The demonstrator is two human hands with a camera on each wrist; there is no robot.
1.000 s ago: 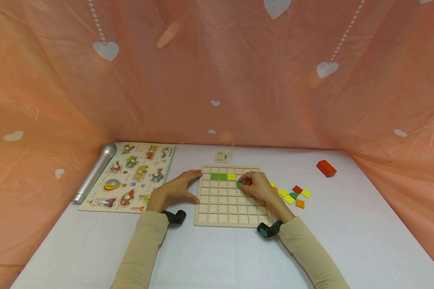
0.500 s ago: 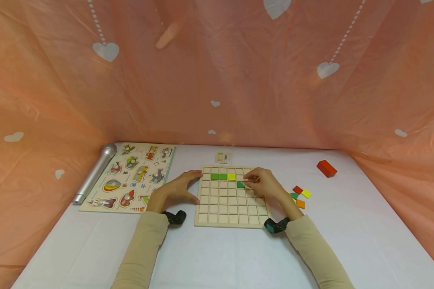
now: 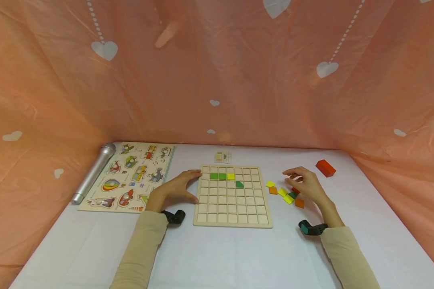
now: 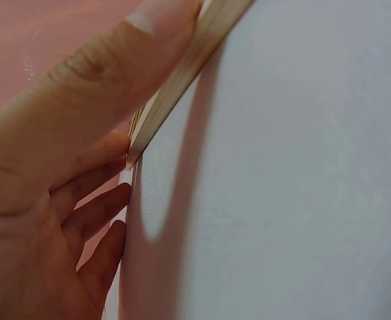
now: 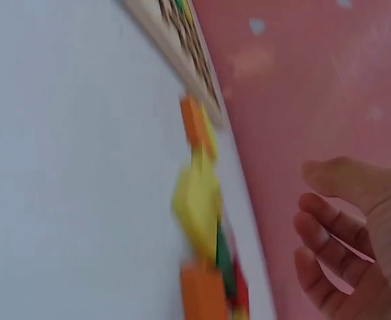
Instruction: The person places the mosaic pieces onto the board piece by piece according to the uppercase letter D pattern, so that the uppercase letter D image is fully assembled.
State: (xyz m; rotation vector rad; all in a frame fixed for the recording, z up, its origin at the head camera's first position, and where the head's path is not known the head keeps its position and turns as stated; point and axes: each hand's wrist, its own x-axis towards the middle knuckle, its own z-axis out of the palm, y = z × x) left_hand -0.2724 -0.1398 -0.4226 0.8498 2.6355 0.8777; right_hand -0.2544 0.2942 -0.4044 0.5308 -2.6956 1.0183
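Note:
A wooden grid board [image 3: 222, 212] lies mid-table, with two green square tiles [image 3: 218, 176], a yellow square tile [image 3: 230, 176] and a green rounded-corner tile [image 3: 240, 184] in its cells. My left hand [image 3: 176, 188] rests at the board's left edge, thumb and fingers spread; in the left wrist view the thumb [image 4: 109, 80] touches the wooden rim. Right of the board, my right hand [image 3: 305, 182] hovers over loose tiles, holding nothing, fingers loosely bent. Beneath it lie yellow tiles [image 3: 288, 199], an orange tile [image 3: 299, 203] and a red tile [image 3: 295, 190], partly hidden.
A small pattern card [image 3: 222, 157] lies behind the board. To the left are a vehicle-picture puzzle board [image 3: 123, 180] and a silver microphone [image 3: 94, 172]. At the back right sits a red block [image 3: 325, 168]. A pink curtain [image 3: 217, 80] encloses the white table.
My right hand has let go of the green rounded tile, now lying in a cell, and moved right, off the board to above the loose tiles. The left hand has stayed put.

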